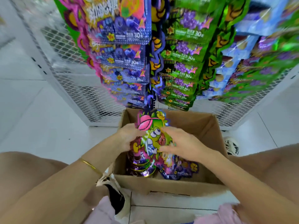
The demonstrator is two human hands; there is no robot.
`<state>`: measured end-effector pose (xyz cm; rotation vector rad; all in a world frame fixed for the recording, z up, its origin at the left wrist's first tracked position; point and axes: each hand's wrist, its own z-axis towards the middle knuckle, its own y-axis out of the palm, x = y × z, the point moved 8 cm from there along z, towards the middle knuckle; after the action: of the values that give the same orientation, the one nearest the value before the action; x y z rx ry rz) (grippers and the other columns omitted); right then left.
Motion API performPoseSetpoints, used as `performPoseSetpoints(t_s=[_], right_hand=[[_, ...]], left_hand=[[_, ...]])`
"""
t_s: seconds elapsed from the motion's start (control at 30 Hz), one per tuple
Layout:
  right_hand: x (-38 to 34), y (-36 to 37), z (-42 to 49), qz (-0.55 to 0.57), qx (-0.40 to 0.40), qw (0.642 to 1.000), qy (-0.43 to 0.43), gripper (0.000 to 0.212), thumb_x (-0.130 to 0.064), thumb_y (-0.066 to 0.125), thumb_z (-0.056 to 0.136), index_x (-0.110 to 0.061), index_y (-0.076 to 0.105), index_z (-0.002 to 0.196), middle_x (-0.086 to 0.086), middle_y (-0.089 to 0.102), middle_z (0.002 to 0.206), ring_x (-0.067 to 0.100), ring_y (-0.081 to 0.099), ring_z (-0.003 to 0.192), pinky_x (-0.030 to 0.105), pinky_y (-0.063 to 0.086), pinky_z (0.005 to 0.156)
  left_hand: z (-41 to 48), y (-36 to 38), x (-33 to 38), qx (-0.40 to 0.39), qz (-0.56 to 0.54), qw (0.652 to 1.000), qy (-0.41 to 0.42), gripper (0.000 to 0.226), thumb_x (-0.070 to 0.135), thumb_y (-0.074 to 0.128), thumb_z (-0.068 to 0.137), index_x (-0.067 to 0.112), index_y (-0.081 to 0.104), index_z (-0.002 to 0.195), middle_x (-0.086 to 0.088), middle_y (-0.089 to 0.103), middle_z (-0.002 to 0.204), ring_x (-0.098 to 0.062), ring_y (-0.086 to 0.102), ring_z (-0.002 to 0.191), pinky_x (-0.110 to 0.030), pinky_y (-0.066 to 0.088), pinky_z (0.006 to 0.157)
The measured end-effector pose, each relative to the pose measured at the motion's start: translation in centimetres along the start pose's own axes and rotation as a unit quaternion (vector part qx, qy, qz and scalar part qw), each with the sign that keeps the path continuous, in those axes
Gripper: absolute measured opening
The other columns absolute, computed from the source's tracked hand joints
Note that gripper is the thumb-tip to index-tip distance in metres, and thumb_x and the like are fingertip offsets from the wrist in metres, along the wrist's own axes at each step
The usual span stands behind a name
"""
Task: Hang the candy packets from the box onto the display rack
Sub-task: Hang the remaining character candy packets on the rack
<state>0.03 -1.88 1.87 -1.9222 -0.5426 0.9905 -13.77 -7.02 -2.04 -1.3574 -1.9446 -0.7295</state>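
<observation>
Your left hand (129, 136) grips the left edge of 1 candy packet (152, 135) over the box (169, 187); your right hand (183, 145) lays spread, loose fingers on its right side. More packets (177, 169) lie by the box's near wall, below the display rack (84, 88).

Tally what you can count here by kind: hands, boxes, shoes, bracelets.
Hands: 2, the left hand holding candy packets, and the right hand
Cardboard box: 1
Shoe: 1
Bracelet: 1
Total: 5
</observation>
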Motion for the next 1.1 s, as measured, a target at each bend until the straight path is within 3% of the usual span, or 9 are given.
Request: performPoseSetpoints(t_s=[0.13,0.23,0.37,0.47,0.73,0.83,0.93,1.03,1.1], right_hand=[[-1.7,-5.0,-0.3,0.01,0.13,0.991,-0.019,0.069,-0.048,0.051,0.089,-0.021,0.023,0.146,-0.001,0.029,0.151,0.016,0.027,0.137,0.029,0.026,0.108],[-2.8,-7.3,0.0,0.016,0.173,0.984,-0.025,0.067,-0.047,0.055,0.087,-0.023,0.029,0.144,0.002,0.041,0.14,0.022,0.038,0.129,0.035,0.036,0.103],[-5.6,-11.5,-0.6,-0.037,0.261,0.963,-0.049,0.046,-0.048,0.064,0.08,-0.02,0.061,0.115,0.003,0.05,0.101,0.022,0.046,0.102,0.035,0.04,0.081],[-8.8,-14.4,-1.0,0.001,0.258,0.962,-0.085,0.035,-0.039,0.067,0.08,-0.004,0.063,0.087,0.008,0.054,0.085,0.024,0.051,0.08,0.036,0.041,0.069],[-16.4,-27.5,-4.6,0.154,0.342,0.919,-0.124,0.025,-0.015,0.068,0.082,-0.017,0.059,0.106,-0.017,0.051,0.07,-0.019,0.05,0.056,0.001,0.037,0.058],[-19.2,-33.7,-6.5,0.097,0.414,0.895,-0.133,0.01,-0.016,0.069,0.08,-0.012,0.063,0.086,-0.007,0.056,0.07,-0.002,0.05,0.057,0.013,0.039,0.059],[-21.4,-38.8,-6.5,0.043,0.432,0.892,-0.129,0.011,-0.018,0.068,0.078,-0.012,0.061,0.072,-0.001,0.051,0.062,0.011,0.044,0.057,0.022,0.034,0.053],[-23.1,-42.5,-5.1,-0.025,0.459,0.882,-0.103,0.019,-0.031,0.068,0.076,-0.014,0.061,0.072,-0.001,0.045,0.055,0.019,0.048,0.064,0.035,0.041,0.06],[-23.8,-44.6,-4.3,-0.04,0.488,0.867,-0.094,0.026,-0.044,0.063,0.072,-0.019,0.055,0.066,-0.002,0.049,0.058,0.023,0.055,0.071,0.037,0.043,0.063]], left_hand=[[-2.3,-1.0,1.3,-0.028,0.142,0.988,0.056,0.024,-0.001,0.06,0.085,0.001,0.063,0.108,-0.019,0.068,0.106,-0.031,0.065,0.099,-0.046,0.048,0.096],[-4.3,-1.6,3.4,-0.039,0.184,0.976,0.113,0.028,0.0,0.058,0.087,0.006,0.061,0.114,-0.017,0.064,0.118,-0.029,0.059,0.111,-0.044,0.042,0.104],[-7.7,-2.2,7.0,-0.078,0.281,0.941,0.174,0.031,0.003,0.055,0.09,0.012,0.06,0.12,-0.006,0.064,0.121,-0.016,0.06,0.109,-0.029,0.046,0.099],[-10.7,-2.9,11.2,-0.057,0.345,0.91,0.223,0.021,0.007,0.057,0.09,0.013,0.064,0.109,-0.002,0.068,0.108,-0.007,0.063,0.1,-0.022,0.049,0.091],[-20.9,-3.8,26.6,-0.014,0.429,0.837,0.338,0.031,0.034,0.063,0.085,0.022,0.063,0.114,0.013,0.068,0.111,-0.001,0.062,0.103,-0.022,0.047,0.094],[-25.8,-4.6,34.9,0.048,0.364,0.824,0.431,0.02,0.034,0.057,0.088,0.022,0.065,0.101,0.014,0.07,0.097,0.004,0.063,0.089,-0.009,0.051,0.077],[-28.4,-6.0,42.8,0.137,0.211,0.805,0.538,0.013,0.023,0.054,0.093,0.013,0.061,0.098,0.0,0.066,0.093,-0.011,0.064,0.091,-0.021,0.056,0.077],[-27.1,-4.9,47.5,0.158,0.203,0.798,0.545,0.01,0.022,0.053,0.093,0.014,0.058,0.092,-0.008,0.06,0.089,-0.019,0.058,0.087,-0.032,0.053,0.078],[-26.1,-4.5,49.2,0.184,0.22,0.802,0.524,0.017,0.03,0.056,0.091,0.015,0.057,0.083,-0.009,0.054,0.075,-0.02,0.052,0.069,-0.026,0.047,0.06]])
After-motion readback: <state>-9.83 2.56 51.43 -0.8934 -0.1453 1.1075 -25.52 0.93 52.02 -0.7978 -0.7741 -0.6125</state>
